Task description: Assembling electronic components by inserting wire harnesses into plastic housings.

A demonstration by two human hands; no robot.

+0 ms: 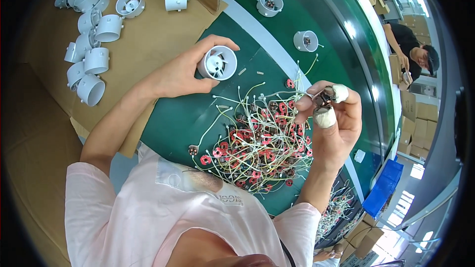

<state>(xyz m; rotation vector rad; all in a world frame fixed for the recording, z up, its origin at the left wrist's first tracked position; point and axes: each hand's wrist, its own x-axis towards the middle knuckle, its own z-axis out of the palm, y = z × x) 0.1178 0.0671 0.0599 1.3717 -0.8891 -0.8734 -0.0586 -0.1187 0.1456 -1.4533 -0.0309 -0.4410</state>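
My left hand [179,75] grips a white round fan housing [218,64] by its sides, with the open end and the inner hub facing up. In my right hand [335,133] a small dark motor stator with copper windings [323,98] is pinched between thumb and forefinger, both wrapped in white finger covers. The two held parts are apart. Below and between my hands spreads a tangled heap of motor stators [262,143], red and dark, with thin white and yellow wires.
White housings [96,60] lie on cardboard [143,39] at left. Two housings with stators inside [270,4] stand on the green belt [302,7]. A blue bin [383,188] sits at right. Across the belt a person [410,49] works near cardboard boxes.
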